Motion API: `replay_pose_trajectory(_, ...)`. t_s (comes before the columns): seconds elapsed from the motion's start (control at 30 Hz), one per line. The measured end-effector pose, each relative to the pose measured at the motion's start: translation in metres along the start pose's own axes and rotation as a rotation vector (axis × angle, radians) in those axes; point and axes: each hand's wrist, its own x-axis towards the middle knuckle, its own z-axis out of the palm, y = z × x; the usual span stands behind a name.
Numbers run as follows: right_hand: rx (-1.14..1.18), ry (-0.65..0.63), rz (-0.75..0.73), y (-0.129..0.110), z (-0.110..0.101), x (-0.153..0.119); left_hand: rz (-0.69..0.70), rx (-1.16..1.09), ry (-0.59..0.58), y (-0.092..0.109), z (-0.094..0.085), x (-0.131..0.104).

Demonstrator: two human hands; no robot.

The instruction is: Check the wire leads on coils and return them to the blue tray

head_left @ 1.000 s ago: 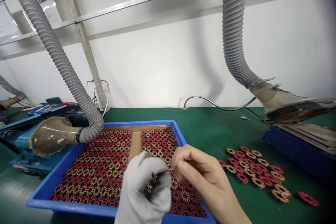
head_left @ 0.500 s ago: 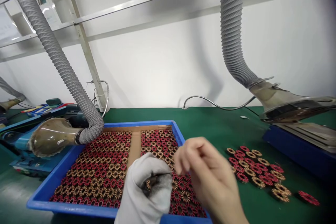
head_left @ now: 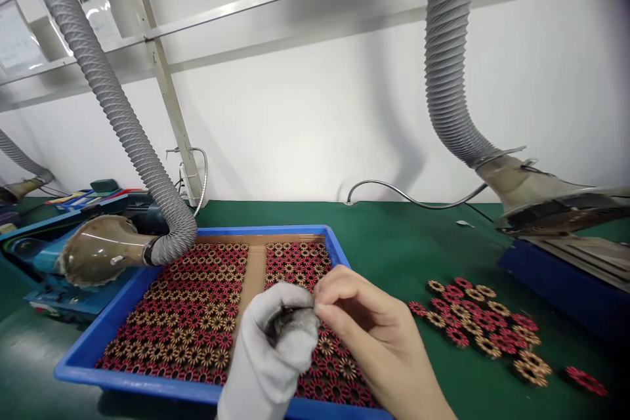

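My left hand [head_left: 275, 341], in a white glove with dark smudges, is curled closed over the blue tray's front middle. Whatever lies inside its fingers is in shadow and hidden. My bare right hand [head_left: 367, 335] pinches thumb and forefinger together right at the gloved fingertips; anything between them is too small to make out. Beneath both hands, rows of small ring-shaped wound stators [head_left: 184, 315], with red and copper-coloured coils, fill the blue tray [head_left: 88, 377]. Loose stators [head_left: 480, 318] of the same kind lie heaped on the green table to the right of my right hand.
A cardboard strip [head_left: 253, 275] divides the tray's rows. At left, a grey hose [head_left: 118, 105] ends in a hood beside a blue machine [head_left: 54, 275]. Another hose [head_left: 445, 52] comes down at right to a hood above a blue box [head_left: 541, 282]. One stator [head_left: 585, 380] lies apart.
My right hand has come left and down to the gloved fingertips, its fingers now pinched. A red stator now shows at the heap's left edge. The view has shifted slightly.
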Motion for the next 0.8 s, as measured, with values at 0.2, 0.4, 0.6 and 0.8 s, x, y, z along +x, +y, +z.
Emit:
replay_pose_trajectory(0.2,0.034,0.397,0.033,0.012,-0.007,-0.006,-0.071,0.033,0.022,0.0,0.0,-0.005)
replay_pose_trajectory(0.4,0.376,-0.106,0.248,0.014,0.009,-0.001,-0.058,-0.245,0.093,-0.013,0.0,-0.007)
replay_pose_trajectory(0.6,0.553,-0.002,0.502,0.016,0.024,0.005,-0.095,-0.409,0.12,-0.016,-0.001,-0.002)
replay_pose_trajectory(0.8,0.637,-0.028,0.642,0.018,0.022,0.005,-0.12,-0.233,0.078,-0.006,-0.022,0.006)
